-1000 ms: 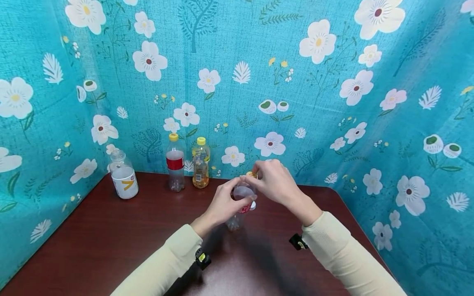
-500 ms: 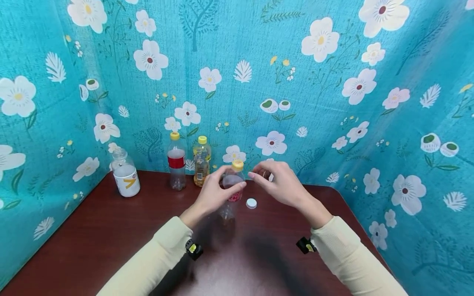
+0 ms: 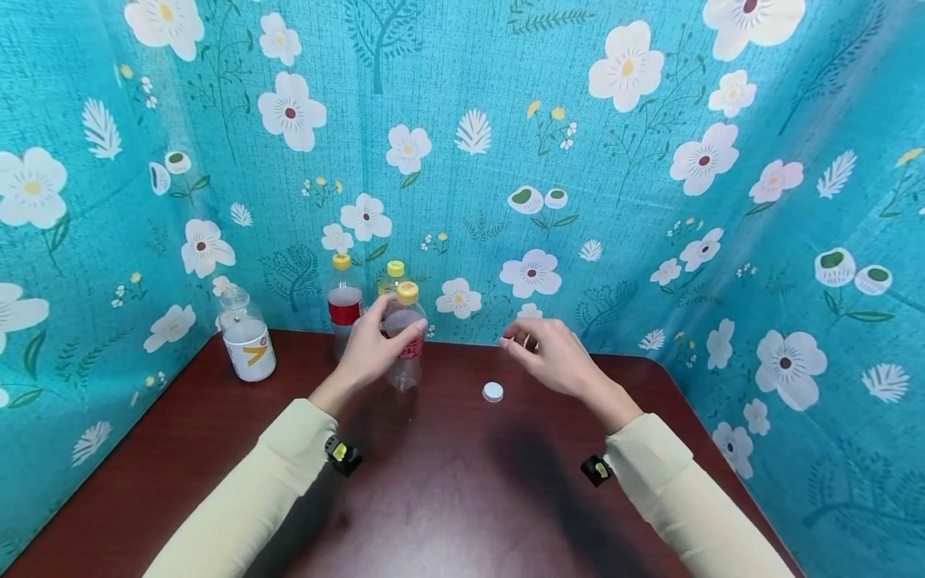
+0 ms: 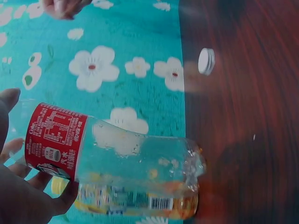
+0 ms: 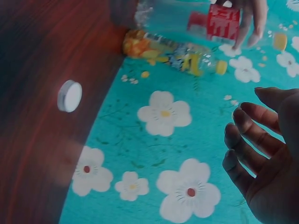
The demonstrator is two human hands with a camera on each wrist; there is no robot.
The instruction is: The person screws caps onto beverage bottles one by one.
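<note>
My left hand (image 3: 367,347) grips a clear plastic cola bottle (image 3: 406,368) round its red label, thumb on one side and fingers on the other. A yellow cap (image 3: 408,292) sits on this bottle's neck, and the bottle stands roughly upright. In the left wrist view, the red label (image 4: 57,138) with white print shows between thumb and fingers. To the right, my right hand (image 3: 552,358) hovers above the table with loosely bent fingers and nothing in them. Between the hands lies a white bottle cap (image 3: 493,392) on the table.
Behind the held bottle stands a yellow-capped bottle (image 3: 394,271) with orange at its base, partly hidden. Left of it is another red-labelled bottle (image 3: 344,307). An uncapped bottle with a white label (image 3: 249,351) stands far left. A flowered blue curtain (image 3: 462,160) backs the dark table (image 3: 441,482).
My left hand has carried the cola bottle left and back, toward the other bottles. My right hand has let go of its yellow cap and drawn away to the right, uncovering the white cap.
</note>
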